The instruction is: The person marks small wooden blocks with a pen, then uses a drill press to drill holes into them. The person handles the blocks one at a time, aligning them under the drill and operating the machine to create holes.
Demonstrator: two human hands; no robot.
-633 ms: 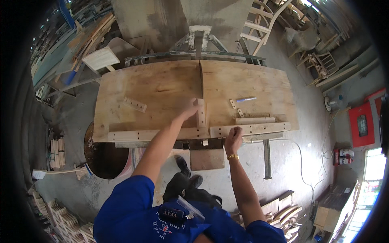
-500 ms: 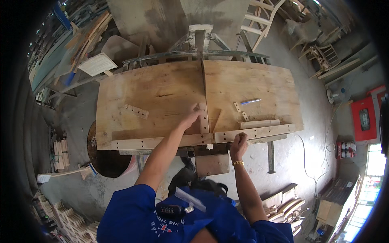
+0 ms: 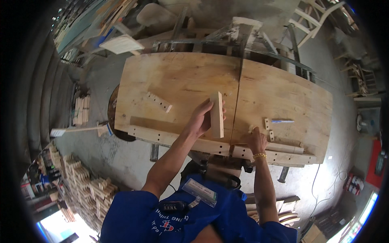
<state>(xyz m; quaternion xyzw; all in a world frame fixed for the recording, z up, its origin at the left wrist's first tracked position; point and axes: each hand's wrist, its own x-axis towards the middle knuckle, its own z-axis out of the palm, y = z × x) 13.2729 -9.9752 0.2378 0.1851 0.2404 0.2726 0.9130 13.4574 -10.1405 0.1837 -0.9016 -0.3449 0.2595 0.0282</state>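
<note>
My left hand (image 3: 201,117) is closed round a short wooden bar (image 3: 217,117), held tilted up above the plywood tabletop (image 3: 182,73). Down at the right, my right hand (image 3: 257,140) has its fingers pinched together near the board; what is between them is hidden. It is just behind the right drilled wooden rail (image 3: 289,157), close to a plain wooden strip (image 3: 287,148). The left drilled rail (image 3: 178,141) lies along the front edge. Two small drilled wood pieces, one behind (image 3: 266,123) and one in front (image 3: 271,135), sit beside a blue pen (image 3: 282,121).
A short drilled wooden piece (image 3: 159,102) lies on the left part of the tabletop. A dark gap (image 3: 238,89) splits the board. Behind it stands a metal frame (image 3: 245,30). Stacked wood pieces (image 3: 81,174) are on the floor at lower left.
My left hand has raised the bar off the tabletop and turned it. My right hand has moved from the front of the right rail to behind it. The whole view has shifted and tilted.
</note>
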